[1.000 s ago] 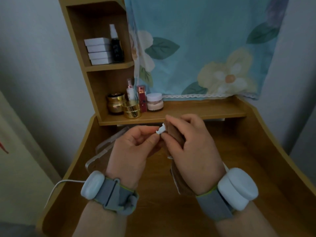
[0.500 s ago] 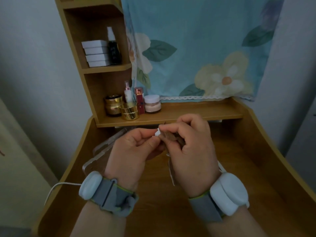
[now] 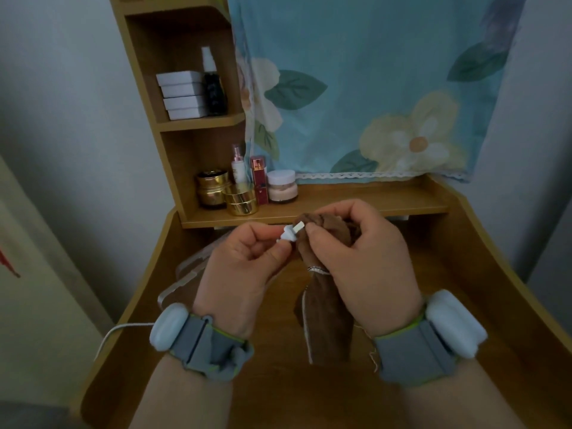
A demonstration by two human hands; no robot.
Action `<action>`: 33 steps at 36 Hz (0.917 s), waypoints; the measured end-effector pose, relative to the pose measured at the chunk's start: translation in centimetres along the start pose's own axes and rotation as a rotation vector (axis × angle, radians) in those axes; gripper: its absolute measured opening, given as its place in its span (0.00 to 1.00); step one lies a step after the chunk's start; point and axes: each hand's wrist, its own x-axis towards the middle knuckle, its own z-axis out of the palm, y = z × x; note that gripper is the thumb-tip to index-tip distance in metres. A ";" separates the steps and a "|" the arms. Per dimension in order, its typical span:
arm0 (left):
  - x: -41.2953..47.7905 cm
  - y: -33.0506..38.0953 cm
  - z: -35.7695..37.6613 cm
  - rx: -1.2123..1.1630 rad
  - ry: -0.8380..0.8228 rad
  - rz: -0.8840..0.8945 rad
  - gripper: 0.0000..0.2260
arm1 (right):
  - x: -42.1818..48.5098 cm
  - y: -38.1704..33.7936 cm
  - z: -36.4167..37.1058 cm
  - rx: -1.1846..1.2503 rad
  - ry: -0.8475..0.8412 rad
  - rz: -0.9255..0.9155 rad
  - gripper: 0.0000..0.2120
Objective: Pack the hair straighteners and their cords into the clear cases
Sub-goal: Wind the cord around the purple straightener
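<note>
While left hand (image 3: 244,267) pinches white plug (image 3: 289,233), right hand (image 3: 362,261) grips brown pouch (image 3: 325,308).

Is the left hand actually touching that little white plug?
Touching. The head view shows the left hand pinching the white plug between thumb and fingertips.

A single head-worn wide-angle view looks forward and down, close over a wooden desk (image 3: 464,289) filling the lower frame; shelves (image 3: 198,122) stand upper left, a floral cloth (image 3: 371,72) upper right.
</note>
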 end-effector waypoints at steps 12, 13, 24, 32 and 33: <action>-0.1 0.5 -0.4 -0.033 0.021 -0.040 0.07 | -0.4 0.3 -0.9 -0.193 -0.358 -0.172 0.16; 0.0 0.5 -0.5 -0.037 0.012 -0.047 0.06 | -0.3 0.2 -1.1 -0.229 -0.411 -0.170 0.18; 0.1 0.7 -0.1 -0.006 -0.061 -0.069 0.08 | -0.3 1.3 0.1 -0.283 -0.042 -0.270 0.12; 0.0 0.9 -0.8 0.251 -0.153 0.031 0.05 | 0.7 0.7 -1.3 -0.377 -0.243 -0.254 0.15; -0.1 1.0 -0.7 0.264 -0.163 0.027 0.05 | 0.8 0.8 -1.5 -0.377 -0.263 -0.245 0.15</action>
